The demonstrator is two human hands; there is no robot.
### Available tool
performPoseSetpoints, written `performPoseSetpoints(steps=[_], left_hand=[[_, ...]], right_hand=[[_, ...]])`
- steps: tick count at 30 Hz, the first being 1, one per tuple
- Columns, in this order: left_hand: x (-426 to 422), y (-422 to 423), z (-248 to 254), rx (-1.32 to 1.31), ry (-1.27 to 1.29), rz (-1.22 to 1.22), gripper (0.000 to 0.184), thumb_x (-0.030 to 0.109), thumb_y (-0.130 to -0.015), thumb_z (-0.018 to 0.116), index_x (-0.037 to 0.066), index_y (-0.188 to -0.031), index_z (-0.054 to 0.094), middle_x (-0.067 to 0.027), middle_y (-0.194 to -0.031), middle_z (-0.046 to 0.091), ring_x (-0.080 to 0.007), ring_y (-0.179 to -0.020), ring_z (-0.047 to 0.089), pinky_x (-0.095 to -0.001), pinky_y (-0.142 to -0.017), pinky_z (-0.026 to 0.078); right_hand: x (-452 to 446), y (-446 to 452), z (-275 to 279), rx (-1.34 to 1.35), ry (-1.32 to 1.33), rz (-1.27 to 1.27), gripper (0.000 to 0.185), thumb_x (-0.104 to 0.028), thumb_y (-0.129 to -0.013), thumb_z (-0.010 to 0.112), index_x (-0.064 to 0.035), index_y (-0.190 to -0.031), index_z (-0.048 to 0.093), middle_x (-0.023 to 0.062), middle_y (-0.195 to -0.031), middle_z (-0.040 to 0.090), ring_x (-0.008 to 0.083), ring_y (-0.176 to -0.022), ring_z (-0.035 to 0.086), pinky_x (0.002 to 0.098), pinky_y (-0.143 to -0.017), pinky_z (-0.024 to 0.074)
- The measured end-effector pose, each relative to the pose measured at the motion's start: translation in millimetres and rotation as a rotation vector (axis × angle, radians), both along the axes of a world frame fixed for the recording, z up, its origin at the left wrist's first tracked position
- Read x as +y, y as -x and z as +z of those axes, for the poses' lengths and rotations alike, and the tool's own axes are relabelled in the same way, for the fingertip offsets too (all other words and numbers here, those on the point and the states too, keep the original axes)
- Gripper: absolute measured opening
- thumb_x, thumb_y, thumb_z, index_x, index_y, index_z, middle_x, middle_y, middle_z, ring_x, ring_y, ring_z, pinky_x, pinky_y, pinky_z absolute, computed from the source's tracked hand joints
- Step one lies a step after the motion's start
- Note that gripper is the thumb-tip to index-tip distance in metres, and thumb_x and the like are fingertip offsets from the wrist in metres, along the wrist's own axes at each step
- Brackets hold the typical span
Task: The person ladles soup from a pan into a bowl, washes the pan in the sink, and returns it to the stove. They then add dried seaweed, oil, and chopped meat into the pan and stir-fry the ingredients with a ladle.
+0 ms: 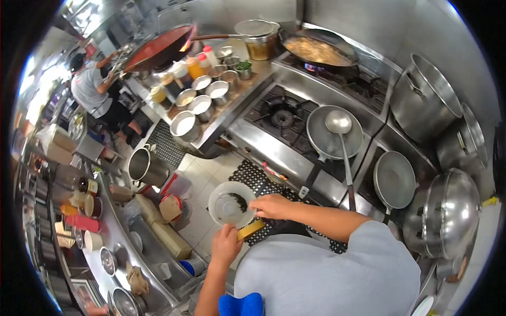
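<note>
A translucent round plastic tub (217, 206) is in front of my body, with a small clump of dark green bits (241, 202) at the right side of its inside. My left hand (225, 243) is closed on the tub's near rim. Beside that hand is a yellow strip-like piece (250, 230); I cannot tell whether the hand holds it. My right hand (270, 206) is closed at the tub's right edge, its fingertips partly hidden against the rim. Whether it grips the rim or something small inside is unclear.
A frying pan (316, 138) with a ladle (338, 122) sits on the stove. Behind it, a wok (316, 50) of food stands over a flame. Metal tubs (185, 126) and bottles line the counter. A stockpot (147, 166) is left. Another person (95, 87) works farther back.
</note>
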State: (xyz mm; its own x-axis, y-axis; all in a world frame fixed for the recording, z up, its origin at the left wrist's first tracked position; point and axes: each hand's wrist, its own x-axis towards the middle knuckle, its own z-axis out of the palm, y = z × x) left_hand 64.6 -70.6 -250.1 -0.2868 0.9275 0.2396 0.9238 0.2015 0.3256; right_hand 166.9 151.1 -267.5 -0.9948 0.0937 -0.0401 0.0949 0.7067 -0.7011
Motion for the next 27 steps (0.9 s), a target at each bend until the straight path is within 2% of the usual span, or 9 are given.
performPoseSetpoints(steps=[2, 4, 5, 8, 11, 15, 21, 23, 27], left_hand=[[5.3, -2.9, 7.8, 0.010, -0.025, 0.034, 0.029, 0.011, -0.060, 0.075, 0.004, -0.084, 0.060, -0.0095, -0.103, 0.058, -0.0292, -0.076, 0.061, -0.0398, -0.067, 0.050], [3.6, -8.7, 19.2, -0.088, -0.042, 0.097, 0.026, 0.003, -0.058, 0.073, 0.003, -0.081, 0.062, -0.0116, -0.121, 0.057, -0.0289, -0.090, 0.063, -0.0359, -0.073, 0.053], [2.7, -11.1, 25.1, -0.092, -0.037, 0.093, 0.026, 0.003, -0.058, 0.073, 0.003, -0.081, 0.062, -0.0116, -0.121, 0.057, -0.0289, -0.090, 0.063, -0.0359, -0.073, 0.053], [-1.3, -13.8, 34.9, -0.128, -0.247, 0.162, 0.020, -0.004, -0.062, 0.067, -0.001, -0.081, 0.061, -0.0199, -0.135, 0.046, -0.0277, -0.107, 0.060, -0.0351, -0.084, 0.052], [-11.5, -12.5, 32.4, -0.189, -0.272, 0.253, 0.017, -0.006, -0.064, 0.065, -0.002, -0.081, 0.060, -0.0195, -0.136, 0.044, -0.0289, -0.108, 0.060, -0.0359, -0.086, 0.051], [-36.4, -12.5, 9.9, -0.261, -0.234, 0.386, 0.021, -0.006, -0.066, 0.063, -0.003, -0.087, 0.063, -0.0156, -0.127, 0.053, -0.0295, -0.104, 0.061, -0.0373, -0.085, 0.051], [-61.7, -18.5, -4.1, -0.371, -0.227, 0.542, 0.025, -0.009, -0.070, 0.062, -0.003, -0.094, 0.062, -0.0157, -0.116, 0.060, -0.0296, -0.100, 0.061, -0.0350, -0.086, 0.048], [-63.8, -18.7, 0.7, -0.367, -0.241, 0.555, 0.026, -0.009, -0.070, 0.062, -0.003, -0.096, 0.062, -0.0155, -0.113, 0.061, -0.0299, -0.100, 0.061, -0.0348, -0.086, 0.048], [-72.8, -12.5, -2.6, -0.379, -0.287, 0.595, 0.030, -0.009, -0.070, 0.063, -0.001, -0.099, 0.061, -0.0148, -0.107, 0.064, -0.0301, -0.097, 0.062, -0.0348, -0.085, 0.048]], right_hand=[[5.2, 1.7, 2.2, 0.067, 0.048, 0.014, 0.019, -0.021, -0.081, 0.065, -0.0100, -0.093, 0.056, 0.0094, -0.086, 0.064, 0.0309, -0.082, 0.063, 0.0423, -0.069, 0.0492], [10.4, 0.1, 0.8, 0.133, 0.117, -0.002, 0.018, -0.021, -0.081, 0.065, -0.0095, -0.091, 0.056, 0.0089, -0.083, 0.064, 0.0297, -0.081, 0.064, 0.0411, -0.068, 0.0493], [12.4, -0.5, -0.6, 0.200, 0.197, -0.018, 0.018, -0.021, -0.081, 0.066, -0.0091, -0.090, 0.056, 0.0084, -0.080, 0.064, 0.0286, -0.079, 0.064, 0.0399, -0.067, 0.0494], [32.1, -3.0, 6.7, 0.207, 0.310, -0.146, 0.024, -0.024, -0.080, 0.070, -0.0077, -0.093, 0.058, 0.0094, -0.078, 0.067, 0.0239, -0.074, 0.066, 0.0343, -0.069, 0.0498], [51.8, -12.2, 30.1, 0.194, 0.303, -0.219, 0.032, -0.029, -0.079, 0.072, -0.0047, -0.092, 0.057, 0.0103, -0.078, 0.068, 0.0226, -0.074, 0.067, 0.0329, -0.068, 0.0493], [66.8, -23.3, 33.0, 0.196, 0.278, -0.296, 0.033, -0.030, -0.077, 0.074, -0.0057, -0.093, 0.057, 0.0098, -0.079, 0.068, 0.0227, -0.073, 0.066, 0.0333, -0.069, 0.0488], [71.5, -29.8, 31.4, 0.198, 0.314, -0.418, 0.039, -0.035, -0.076, 0.074, -0.0049, -0.095, 0.058, 0.0102, -0.079, 0.068, 0.0243, -0.072, 0.065, 0.0343, -0.068, 0.0487], [68.9, -29.3, 35.6, 0.117, 0.299, -0.410, 0.032, -0.027, -0.078, 0.074, -0.0050, -0.097, 0.059, 0.0079, -0.080, 0.069, 0.0178, -0.078, 0.066, 0.0301, -0.073, 0.0484], [58.9, -21.7, 29.8, 0.099, 0.269, -0.370, 0.032, -0.028, -0.078, 0.074, -0.0054, -0.095, 0.059, 0.0078, -0.079, 0.069, 0.0180, -0.076, 0.066, 0.0301, -0.071, 0.0486]])
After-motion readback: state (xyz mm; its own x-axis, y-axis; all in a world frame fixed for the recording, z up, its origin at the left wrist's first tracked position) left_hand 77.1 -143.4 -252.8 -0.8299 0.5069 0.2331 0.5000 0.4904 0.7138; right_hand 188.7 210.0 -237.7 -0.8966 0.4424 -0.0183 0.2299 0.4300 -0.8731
